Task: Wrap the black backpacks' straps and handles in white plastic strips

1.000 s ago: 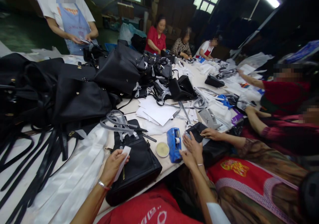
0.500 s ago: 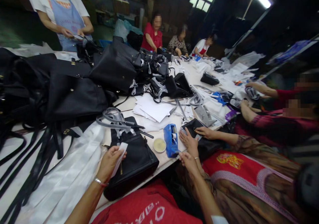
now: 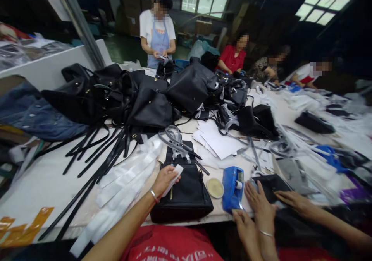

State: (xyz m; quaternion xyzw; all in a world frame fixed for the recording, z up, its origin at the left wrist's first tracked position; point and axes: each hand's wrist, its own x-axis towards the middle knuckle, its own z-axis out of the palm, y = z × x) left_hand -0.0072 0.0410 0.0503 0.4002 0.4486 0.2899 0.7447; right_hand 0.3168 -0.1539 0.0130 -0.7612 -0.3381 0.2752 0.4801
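My left hand point(image 3: 167, 181) pinches a folded strip of white paper point(image 3: 176, 172) over a black leather-look bag point(image 3: 186, 193). That bag lies on the table edge in front of me, its handles point(image 3: 176, 139) wrapped in clear plastic. At the cutting edge of a blue tape dispenser point(image 3: 229, 191), my right hand point(image 3: 245, 226) has its fingertips closed on the tape end, which barely shows. Between bag and dispenser sits a round tub point(image 3: 215, 187) of pale yellowish stuff.
A co-worker's hands point(image 3: 260, 203) press on another black bag point(image 3: 273, 187) close to my right hand. Black bags point(image 3: 151, 102) are heaped at the back left. White strips point(image 3: 128, 179), black straps point(image 3: 95, 168) and white sheets point(image 3: 217, 137) lie on the table. Several people work across it.
My view has swung to the left, so everything appears further right. My left hand still holds the paper strip, and my right hand stays at the dispenser's cutting edge.
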